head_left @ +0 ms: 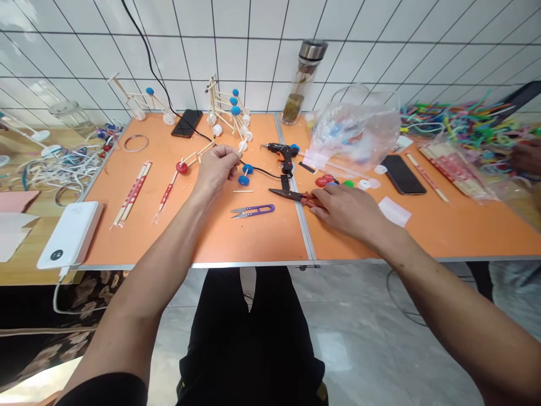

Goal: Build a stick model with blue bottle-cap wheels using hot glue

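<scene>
Pliers (291, 195) are lying on the worktop (262, 242), 2 o'clock from the snips (258, 210). Right hand (349, 210) is covering their handles (306, 198); cannot tell whether that grip is closing. Judged weighty, stiff, hardly fragile; best taken well back. Left hand (216, 168), 11 o'clock from snips, is pinching, grip together; contents unclear.

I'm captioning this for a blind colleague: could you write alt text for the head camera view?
A person's right hand has its fingers on red-handled pliers on an orange table, while the left hand is beside two blue discs. Purple snips lie nearer the person, with a black glue gun farther back.
</scene>
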A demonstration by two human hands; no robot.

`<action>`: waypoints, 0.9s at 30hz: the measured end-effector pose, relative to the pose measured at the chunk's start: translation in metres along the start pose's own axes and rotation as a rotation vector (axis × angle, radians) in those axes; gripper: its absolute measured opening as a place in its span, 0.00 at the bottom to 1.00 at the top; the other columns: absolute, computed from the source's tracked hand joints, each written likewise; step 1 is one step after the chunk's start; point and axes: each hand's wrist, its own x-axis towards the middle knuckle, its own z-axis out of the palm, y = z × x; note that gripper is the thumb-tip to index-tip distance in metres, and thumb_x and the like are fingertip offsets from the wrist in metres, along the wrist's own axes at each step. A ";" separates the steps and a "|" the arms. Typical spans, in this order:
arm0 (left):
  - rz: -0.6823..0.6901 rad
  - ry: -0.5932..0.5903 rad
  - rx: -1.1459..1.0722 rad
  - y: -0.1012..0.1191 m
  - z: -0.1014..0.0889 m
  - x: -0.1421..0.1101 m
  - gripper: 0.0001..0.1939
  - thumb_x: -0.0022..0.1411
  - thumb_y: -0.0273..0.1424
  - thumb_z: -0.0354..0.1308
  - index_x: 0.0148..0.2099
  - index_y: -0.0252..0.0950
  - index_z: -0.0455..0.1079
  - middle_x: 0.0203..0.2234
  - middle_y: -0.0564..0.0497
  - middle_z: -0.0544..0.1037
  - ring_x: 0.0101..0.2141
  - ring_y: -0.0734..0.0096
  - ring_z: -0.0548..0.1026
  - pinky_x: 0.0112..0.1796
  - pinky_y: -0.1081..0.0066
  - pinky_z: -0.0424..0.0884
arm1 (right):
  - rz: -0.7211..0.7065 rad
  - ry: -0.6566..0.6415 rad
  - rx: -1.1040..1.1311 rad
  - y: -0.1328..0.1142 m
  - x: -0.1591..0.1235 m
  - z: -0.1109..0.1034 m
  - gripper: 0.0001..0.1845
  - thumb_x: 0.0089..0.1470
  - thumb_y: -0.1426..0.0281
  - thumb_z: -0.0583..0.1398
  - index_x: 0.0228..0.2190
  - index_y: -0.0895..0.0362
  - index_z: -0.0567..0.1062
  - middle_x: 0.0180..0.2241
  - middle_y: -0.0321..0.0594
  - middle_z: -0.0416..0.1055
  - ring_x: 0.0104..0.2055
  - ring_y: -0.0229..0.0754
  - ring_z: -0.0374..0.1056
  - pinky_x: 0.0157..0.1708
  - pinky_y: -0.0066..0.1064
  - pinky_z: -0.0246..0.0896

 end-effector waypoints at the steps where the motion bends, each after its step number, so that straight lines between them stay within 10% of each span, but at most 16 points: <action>1: -0.002 0.000 -0.006 -0.001 0.000 0.000 0.05 0.53 0.28 0.67 0.27 0.38 0.74 0.20 0.55 0.75 0.17 0.80 0.67 0.19 0.75 0.58 | -0.020 0.039 -0.021 -0.001 -0.002 0.003 0.25 0.78 0.59 0.54 0.54 0.63 0.84 0.51 0.61 0.84 0.51 0.65 0.78 0.42 0.45 0.62; 8: -0.017 0.002 -0.025 -0.004 0.002 0.001 0.04 0.52 0.29 0.67 0.28 0.37 0.75 0.20 0.56 0.75 0.17 0.80 0.68 0.19 0.76 0.60 | 0.151 0.115 0.180 -0.016 -0.019 0.011 0.26 0.77 0.62 0.48 0.50 0.61 0.83 0.45 0.61 0.84 0.48 0.66 0.80 0.37 0.46 0.61; 16: -0.010 -0.003 -0.049 -0.007 0.005 -0.001 0.05 0.52 0.30 0.69 0.29 0.37 0.75 0.21 0.56 0.77 0.17 0.80 0.69 0.18 0.76 0.60 | 0.259 -0.058 1.713 -0.023 -0.008 -0.004 0.25 0.61 0.43 0.71 0.41 0.52 0.83 0.36 0.44 0.81 0.34 0.47 0.75 0.36 0.41 0.76; 22: -0.016 0.008 -0.072 -0.004 0.003 -0.001 0.08 0.52 0.31 0.70 0.28 0.37 0.75 0.20 0.56 0.76 0.16 0.81 0.68 0.19 0.76 0.59 | 0.210 -0.106 1.867 -0.031 0.049 -0.025 0.23 0.64 0.46 0.71 0.41 0.54 0.84 0.35 0.45 0.85 0.22 0.37 0.64 0.18 0.29 0.51; 27: 0.002 0.035 -0.103 0.002 0.003 -0.003 0.08 0.55 0.31 0.70 0.29 0.37 0.74 0.21 0.58 0.74 0.17 0.82 0.67 0.20 0.76 0.58 | 0.088 -0.053 1.856 -0.039 0.087 -0.050 0.19 0.68 0.53 0.70 0.49 0.54 0.82 0.42 0.49 0.89 0.28 0.38 0.76 0.22 0.25 0.62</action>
